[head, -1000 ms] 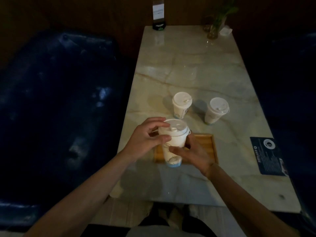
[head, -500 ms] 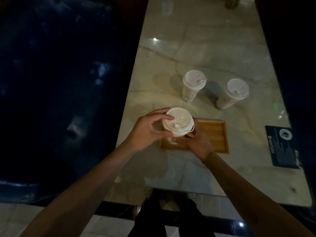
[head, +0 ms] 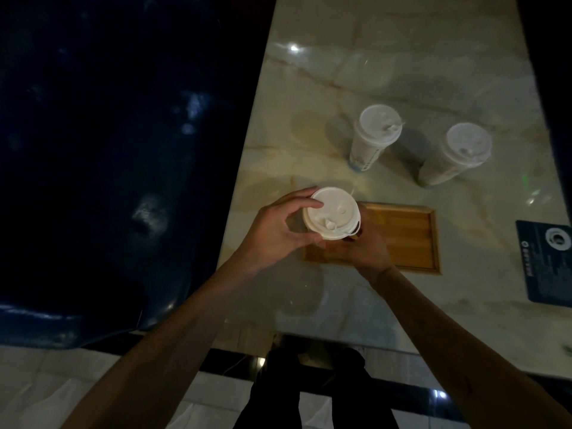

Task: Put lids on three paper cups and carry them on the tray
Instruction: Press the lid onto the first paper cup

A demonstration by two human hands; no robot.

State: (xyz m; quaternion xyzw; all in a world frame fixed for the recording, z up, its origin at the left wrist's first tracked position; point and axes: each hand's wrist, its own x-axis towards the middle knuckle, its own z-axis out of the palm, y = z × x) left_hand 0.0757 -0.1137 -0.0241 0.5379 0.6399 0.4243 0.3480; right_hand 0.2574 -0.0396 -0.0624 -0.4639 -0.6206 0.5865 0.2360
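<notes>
Fingers (head: 305, 203) of the left hand (head: 272, 230) curl round the rim of the white lid (head: 331, 216) on the near cup, thumb at the near edge, pinching it. Right hand (head: 360, 249) wraps the cup wall below the lid w/ fingers curled; the cup body is mostly hidden under lid and hands. Cup sits over the left end of the wooden tray (head: 411, 236); can't tell if it rests on it or is held just above.

Two other lidded cups stand on the marble table (head: 325, 88), far of the tray: left cup (head: 371, 137) and right cup (head: 455, 156), apart from each other.

Handling, prob.: paper wall is soft, squeezes easily, so a hard grip could pop the lid or spill. Thin plastic lid flexes; press round the rim, not the centre. Best hold is mid-wall, light pressure. Weight unknown, contents not visible.
</notes>
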